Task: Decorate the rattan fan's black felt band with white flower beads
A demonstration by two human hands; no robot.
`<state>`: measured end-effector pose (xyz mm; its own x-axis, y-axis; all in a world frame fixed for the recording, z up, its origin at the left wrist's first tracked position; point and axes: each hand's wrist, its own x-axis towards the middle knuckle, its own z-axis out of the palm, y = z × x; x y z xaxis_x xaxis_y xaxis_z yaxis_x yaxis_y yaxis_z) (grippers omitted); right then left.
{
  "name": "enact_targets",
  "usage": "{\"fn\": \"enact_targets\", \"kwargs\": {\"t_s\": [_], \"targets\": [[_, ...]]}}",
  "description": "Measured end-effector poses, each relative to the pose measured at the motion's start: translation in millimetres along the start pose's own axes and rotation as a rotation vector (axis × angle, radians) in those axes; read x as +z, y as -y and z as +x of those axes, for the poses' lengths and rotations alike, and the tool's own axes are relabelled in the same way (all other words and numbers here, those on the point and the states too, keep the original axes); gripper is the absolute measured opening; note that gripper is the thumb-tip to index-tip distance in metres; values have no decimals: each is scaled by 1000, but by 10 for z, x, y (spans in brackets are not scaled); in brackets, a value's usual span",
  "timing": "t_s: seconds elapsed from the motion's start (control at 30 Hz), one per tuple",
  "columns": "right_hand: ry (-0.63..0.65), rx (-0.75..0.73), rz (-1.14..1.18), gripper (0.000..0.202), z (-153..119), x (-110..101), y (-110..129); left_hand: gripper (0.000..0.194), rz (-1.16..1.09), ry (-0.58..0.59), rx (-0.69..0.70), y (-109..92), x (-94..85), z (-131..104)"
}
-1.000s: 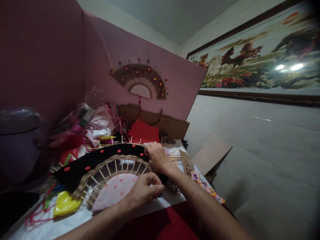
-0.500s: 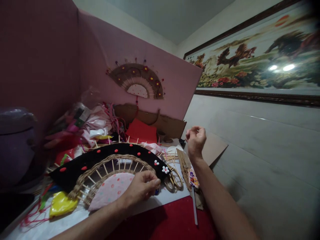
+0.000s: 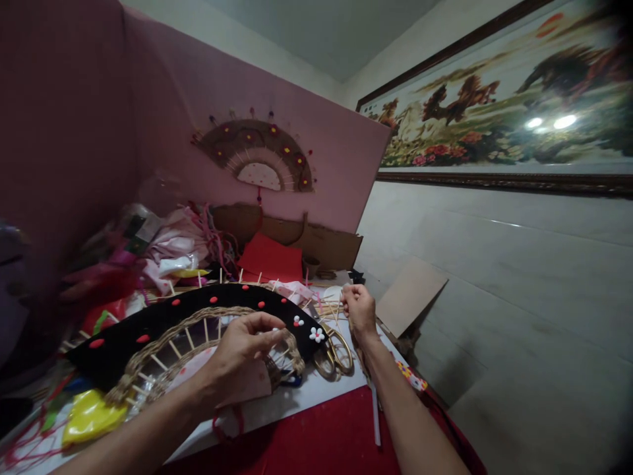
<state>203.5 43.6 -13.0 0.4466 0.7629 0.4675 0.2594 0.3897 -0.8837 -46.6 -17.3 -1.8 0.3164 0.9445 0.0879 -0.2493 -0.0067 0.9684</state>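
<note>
My left hand [image 3: 247, 346] hovers over the lower right part of a woven fan [image 3: 185, 343], its thumb and fingers pinched together. What the pinch holds, if anything, is too small to tell. The fan has a black band [image 3: 192, 313] with red dots and two white bead flowers, one of them a larger flower [image 3: 316, 335] near its right end. My right hand [image 3: 360, 313] is raised beyond the scissors [image 3: 335, 353], its fingers curled closed. Whatever it may grip cannot be made out. The gold-handled scissors lie beside the fan's right tip.
A yellow packet [image 3: 91, 419] lies at the fan's left. Behind are a pile of plastic bags and ribbons [image 3: 173, 241] and red paper [image 3: 271, 257]. A finished-looking fan [image 3: 260, 155] hangs on the pink panel. A glue stick [image 3: 376, 415] sits by my right forearm.
My right hand has come down and left, toward the fan. My left hand has shifted left and slightly up over the fan. The view has turned a little to the right.
</note>
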Motion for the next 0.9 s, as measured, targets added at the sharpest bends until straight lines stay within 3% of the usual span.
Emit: {"fn": "enact_targets", "kwargs": {"t_s": [0.2,0.33,0.67,0.77,0.9], "targets": [[18,76,40,44,-28,-56,-56,37,43,-21,-3,5,20,25],[-5,63,-4,42,-19,-73,-43,32,32,-11,5,29,8,20],[-274,-95,-353,18,25,-364,82,21,26,10,40,64,-9,7],[-234,-154,-370,31,55,-397,79,23,24,18,29,67,1,1],[-151,-128,-324,21,14,-296,84,26,14,-3,9,46,31,-9]]}}
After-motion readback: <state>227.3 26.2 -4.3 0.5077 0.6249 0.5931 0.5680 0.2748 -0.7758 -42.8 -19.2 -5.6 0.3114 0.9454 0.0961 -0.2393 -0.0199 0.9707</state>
